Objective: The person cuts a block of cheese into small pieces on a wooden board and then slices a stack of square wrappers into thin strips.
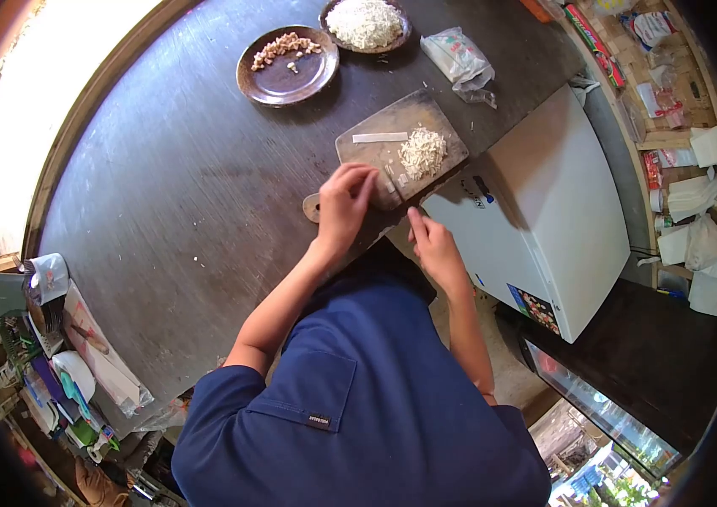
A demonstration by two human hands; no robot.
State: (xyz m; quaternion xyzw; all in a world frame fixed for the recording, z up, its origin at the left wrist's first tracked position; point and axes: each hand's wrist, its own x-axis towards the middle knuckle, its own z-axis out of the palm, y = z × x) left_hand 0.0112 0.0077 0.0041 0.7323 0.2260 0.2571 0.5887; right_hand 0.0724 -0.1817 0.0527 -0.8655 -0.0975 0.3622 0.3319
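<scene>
A wooden cutting board with a round handle end lies near the table's edge. On it are a heap of thin pale shreds, a long flat white strip and a few small cut bits near my hands. My left hand is over the board's near left part, fingers drawn together; whatever they pinch is hidden. My right hand is closed at the board's near edge around a knife, whose thin blade shows edge-on beside the small bits. Its handle is mostly hidden in my fist.
Beyond the board stand a brown plate with small brown chunks, a bowl of pale shreds, and a plastic bag. A white chest freezer stands right of the table. Utensils and a knife on packaging are at the left.
</scene>
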